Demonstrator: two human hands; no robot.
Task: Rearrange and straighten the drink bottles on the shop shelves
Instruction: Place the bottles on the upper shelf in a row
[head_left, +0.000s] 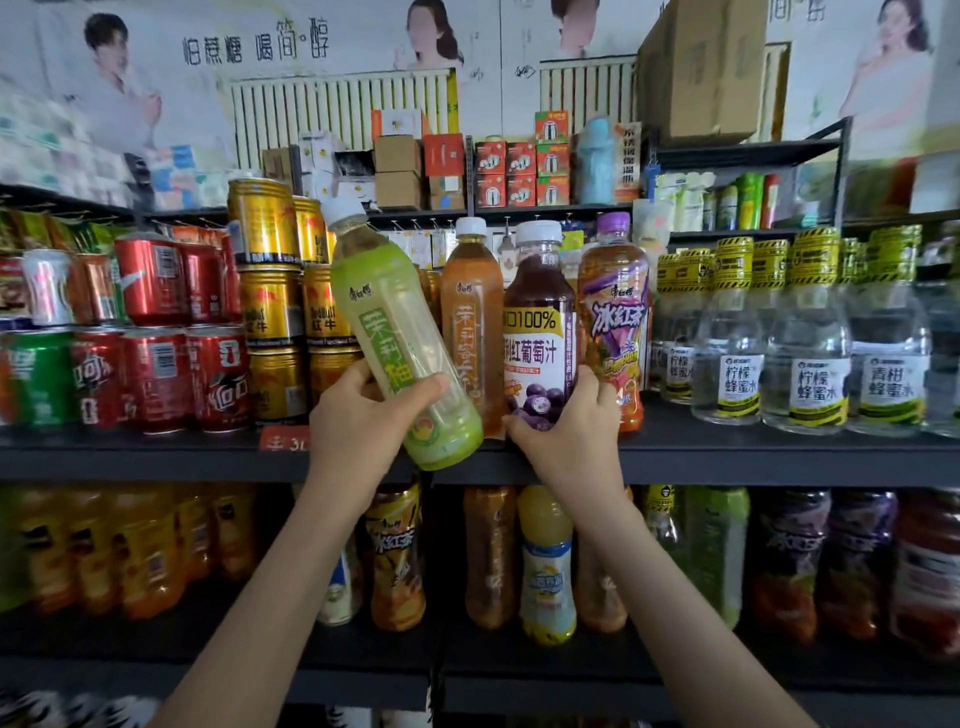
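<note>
The left hand (358, 415) is gripping a tilted green plastic tea bottle (400, 343) off the dark metal shelf (727, 447); the right hand (566, 421) is clasping the upright purple grape-juice bottle (540, 332). Straightening looks unfinished.

**Hidden, cropped and blurred items**

From my feed, my right hand (569, 421) covers the foot of the grape juice bottle (540, 332); whether it stands on the shelf (727, 447) I cannot tell. My left hand (358, 415) masks part of the green tea bottle (395, 338) label. The amber tea bottle (472, 322) is half hidden behind the green one. Lower-shelf bottles (545, 566) are blurred, labels unreadable. Cans at the left edge (21, 374) are cropped. Both my forearms run out of frame below.
</note>
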